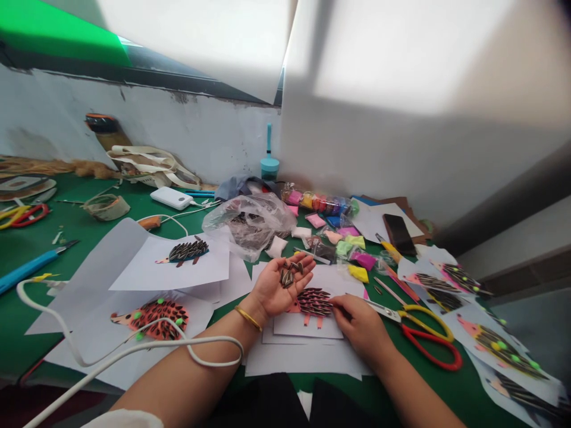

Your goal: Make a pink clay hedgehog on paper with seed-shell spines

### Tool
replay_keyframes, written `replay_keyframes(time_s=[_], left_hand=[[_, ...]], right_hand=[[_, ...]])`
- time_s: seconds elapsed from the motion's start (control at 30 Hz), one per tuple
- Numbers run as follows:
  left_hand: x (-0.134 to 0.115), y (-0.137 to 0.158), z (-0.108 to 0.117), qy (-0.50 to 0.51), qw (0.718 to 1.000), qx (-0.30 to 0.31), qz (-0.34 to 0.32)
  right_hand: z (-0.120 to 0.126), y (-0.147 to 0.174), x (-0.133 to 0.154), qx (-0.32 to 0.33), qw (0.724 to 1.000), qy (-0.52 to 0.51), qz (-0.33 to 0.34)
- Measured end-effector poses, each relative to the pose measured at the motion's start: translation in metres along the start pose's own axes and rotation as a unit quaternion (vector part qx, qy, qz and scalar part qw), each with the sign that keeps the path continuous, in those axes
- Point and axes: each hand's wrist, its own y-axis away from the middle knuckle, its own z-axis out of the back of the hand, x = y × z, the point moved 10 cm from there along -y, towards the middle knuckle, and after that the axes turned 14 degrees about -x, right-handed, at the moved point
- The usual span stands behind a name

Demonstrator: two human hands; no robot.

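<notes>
My left hand is turned palm up, fingers stretched out, with several striped sunflower seeds lying in it. Below and right of it is a paper sheet with a pink clay hedgehog, whose back is covered in rows of seeds. My right hand has its fingers pinched together at the hedgehog's right edge; whatever is between the fingertips is too small to make out. More white sheets lie under this one. A single loose seed lies on the green table, beyond my right hand.
Scissors lie right of my right hand. Finished hedgehog sheets overlap at the right; others lie left. A white cable crosses my left forearm. Behind are a plastic bag of seeds, clay packets and a phone.
</notes>
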Motion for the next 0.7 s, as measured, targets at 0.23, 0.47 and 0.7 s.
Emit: replay_keyframes(time_s=[0.23,0.47,0.7], left_hand=[[0.001,0.000,0.001,-0.004,1.000,0.004,0.003],[0.009,0.004,-0.004,-0.014,0.999,0.032,0.030],[0.014,0.007,-0.012,-0.028,0.996,0.070,0.042]], right_hand=[[0.005,-0.001,0.002,-0.015,1.000,-0.009,-0.002],[0.027,-0.020,0.029,-0.071,0.997,-0.010,0.041],[0.014,-0.071,0.077,-0.064,0.991,0.050,0.105]])
